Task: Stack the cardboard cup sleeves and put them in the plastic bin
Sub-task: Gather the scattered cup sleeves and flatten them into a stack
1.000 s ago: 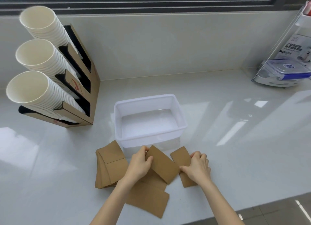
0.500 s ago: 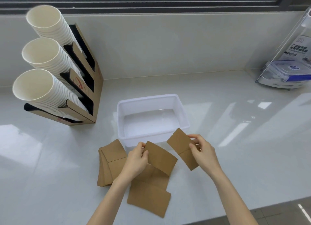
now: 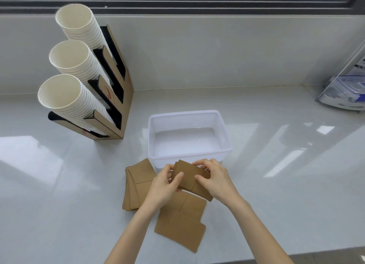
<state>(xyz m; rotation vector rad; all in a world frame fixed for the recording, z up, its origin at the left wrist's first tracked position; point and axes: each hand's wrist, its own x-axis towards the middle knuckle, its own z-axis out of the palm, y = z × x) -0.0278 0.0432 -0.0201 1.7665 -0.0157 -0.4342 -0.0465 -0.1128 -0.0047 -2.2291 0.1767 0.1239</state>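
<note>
Just in front of the bin, above the counter, both hands are holding a small stack of flat brown cardboard cup sleeves. The left hand is pinching the stack's left edge, thumb on top, fingers underneath. The right hand is gripping the right side, thumb pressing on the top face, fingers curling over the far edge. The held sleeves are lying slightly offset, not squared up.

More loose brown cardboard sleeves are lying flat on the counter below the hands, overlapping each other. A second fanned pile of brown sleeves is sitting to the left, its near part passing under the left wrist.

The translucent white rectangular plastic bin is standing open directly behind the hands, nothing showing inside it.

Far left, a brown and black cardboard cup dispenser is holding three tilted stacks of white paper cups, one per slot, mouths facing the camera. Far right edge, a clear lidded plastic container with a blue lid is sitting on the glossy white countertop; contents not readable.
</note>
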